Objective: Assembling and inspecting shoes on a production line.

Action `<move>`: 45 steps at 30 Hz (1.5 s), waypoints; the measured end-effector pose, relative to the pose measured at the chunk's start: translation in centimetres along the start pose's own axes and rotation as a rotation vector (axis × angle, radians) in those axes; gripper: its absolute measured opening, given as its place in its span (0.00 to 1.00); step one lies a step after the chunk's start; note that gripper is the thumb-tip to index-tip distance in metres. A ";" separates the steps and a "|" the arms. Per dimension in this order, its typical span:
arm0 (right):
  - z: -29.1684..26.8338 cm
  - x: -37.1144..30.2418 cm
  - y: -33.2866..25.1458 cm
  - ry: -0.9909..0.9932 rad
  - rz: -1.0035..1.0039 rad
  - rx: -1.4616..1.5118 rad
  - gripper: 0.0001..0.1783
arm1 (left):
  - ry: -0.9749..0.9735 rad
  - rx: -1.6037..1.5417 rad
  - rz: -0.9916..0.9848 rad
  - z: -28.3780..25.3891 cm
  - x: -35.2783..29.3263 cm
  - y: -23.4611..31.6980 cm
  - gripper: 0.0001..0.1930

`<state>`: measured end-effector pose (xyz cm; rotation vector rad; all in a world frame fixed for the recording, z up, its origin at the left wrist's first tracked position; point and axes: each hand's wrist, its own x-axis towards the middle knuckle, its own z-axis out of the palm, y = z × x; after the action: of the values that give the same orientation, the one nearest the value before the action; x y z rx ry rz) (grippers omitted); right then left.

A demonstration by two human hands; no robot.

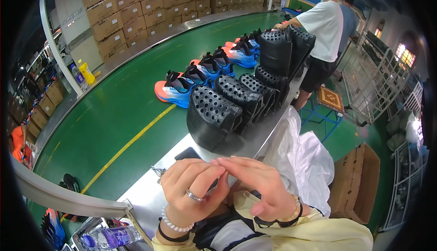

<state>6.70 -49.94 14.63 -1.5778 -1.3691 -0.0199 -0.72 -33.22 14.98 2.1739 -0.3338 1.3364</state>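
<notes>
My left hand (pixel 189 189) is raised over the near end of the metal bench, its fingers curled and the thumb near the fingertips. My right hand (pixel 261 185) faces it with fingers stretched out, the fingertips meeting those of the left. Anything held between them is too small or hidden to make out. Just beyond my hands a dark flat phone-like object (pixel 187 153) lies on the metal bench (pixel 145 189). Small silvery metal pieces (pixel 159 172) sit beside my left hand. Further along the bench stand several black moulded pieces with round holes on top (pixel 211 110), some stacked.
A row of blue, white and orange sports shoes (pixel 175 89) stands on the green belt (pixel 118 128). At the right are white plastic sheeting (pixel 302 160), an open carton (pixel 357 182) and a stool (pixel 330 98). A person in a white top (pixel 323 21) stands farther along the bench.
</notes>
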 end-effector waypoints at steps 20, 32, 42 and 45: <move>2.5 0.2 -4.1 -0.002 0.192 -0.281 0.47 | -0.094 0.181 0.069 -0.6 -1.8 0.3 0.11; 3.3 0.9 -2.2 0.018 0.107 -0.078 0.53 | 0.094 0.152 0.017 -2.5 -1.1 -0.9 0.10; 2.9 0.8 -3.1 0.055 0.151 -0.112 0.49 | -0.029 0.101 0.088 -1.7 -1.5 -1.2 0.09; 2.7 0.8 -3.0 0.033 0.169 -0.100 0.48 | -0.053 0.127 0.097 -1.9 -1.5 -1.1 0.10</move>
<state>3.18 -47.99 15.69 -1.7651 -1.2216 -0.0120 -2.35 -31.36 13.93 2.3280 -0.3886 1.3889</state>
